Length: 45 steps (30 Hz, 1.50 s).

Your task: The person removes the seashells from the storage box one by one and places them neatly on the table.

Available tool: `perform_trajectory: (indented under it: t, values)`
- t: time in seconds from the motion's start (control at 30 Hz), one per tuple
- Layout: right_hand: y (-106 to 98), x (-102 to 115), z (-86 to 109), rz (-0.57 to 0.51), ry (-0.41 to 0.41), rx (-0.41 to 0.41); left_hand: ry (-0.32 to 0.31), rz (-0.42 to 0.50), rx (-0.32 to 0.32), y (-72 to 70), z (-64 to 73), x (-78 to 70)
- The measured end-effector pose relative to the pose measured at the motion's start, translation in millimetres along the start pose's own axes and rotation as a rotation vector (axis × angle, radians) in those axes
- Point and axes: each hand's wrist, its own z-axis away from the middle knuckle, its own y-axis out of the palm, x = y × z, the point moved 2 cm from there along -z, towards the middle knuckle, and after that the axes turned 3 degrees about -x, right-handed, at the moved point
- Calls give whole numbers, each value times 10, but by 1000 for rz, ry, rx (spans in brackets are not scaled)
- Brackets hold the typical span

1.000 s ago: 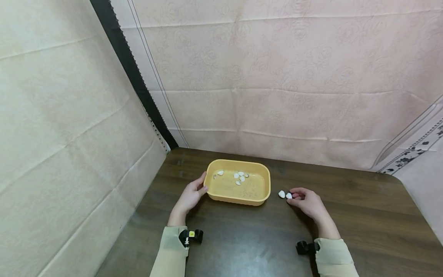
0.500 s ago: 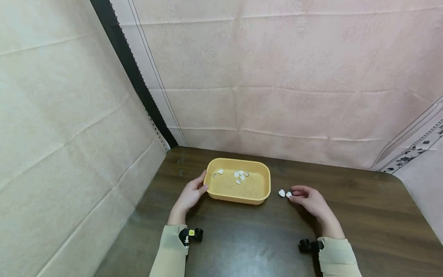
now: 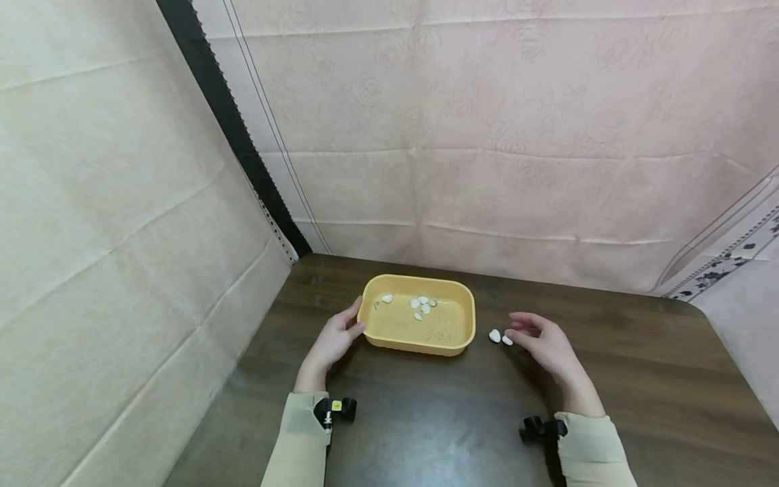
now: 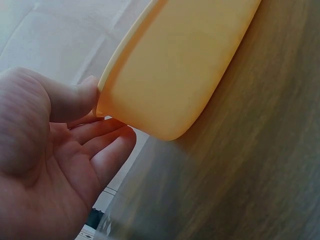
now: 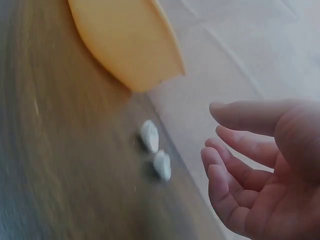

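A yellow plastic tray (image 3: 420, 343) sits on the table, with several small white shell-like pieces (image 3: 425, 309) scattered inside it. My left hand (image 3: 333, 341) grips the tray's left end; in the left wrist view its thumb lies at the rim and its fingers reach below. Right of the tray, a white shell-like piece (image 5: 150, 136) and a second one (image 5: 162, 165) lie side by side on the tabletop. Close above them is my right hand (image 3: 544, 343), its thumb and fingers apart. Nothing shows between those fingers in the right wrist view.
Dark wood-grain table (image 3: 402, 412) runs around the tray and up to a hanging pale cloth (image 3: 487, 135) at the back. Another pale cloth (image 3: 152, 270) hangs along the left side. Each wrist wears a black camera mount.
The right hand's fingers have come off the right-hand loose piece and lifted slightly, and that piece stays on the table. The left hand keeps its hold on the tray.
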Motion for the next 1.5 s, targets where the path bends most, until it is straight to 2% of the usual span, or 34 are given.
perform_trajectory:
  t: [0.23, 0.73, 1.0, 1.23, 1.37, 1.5]
  values:
    - [113, 279, -2, -25, -85, -23, -4, 3, -1, -12, -17, -11]
    - [630, 676, -51, -88, -184, -41, -6, -11, -3, -13, -31, 8]
    - [915, 942, -101, -55, -211, 46, 2, -20, -3, -8, -17, 16]
    - [1168, 1034, -259, -28, -302, 155, -16, -15, -7, -11, -10, 10]
    - [1292, 1056, -364, -19, -302, 201, -13, -4, -1, -10, -16, 10]
    - [1394, 1065, -457, -1, -267, 228, -18, -2, 0, -8, -15, 3]
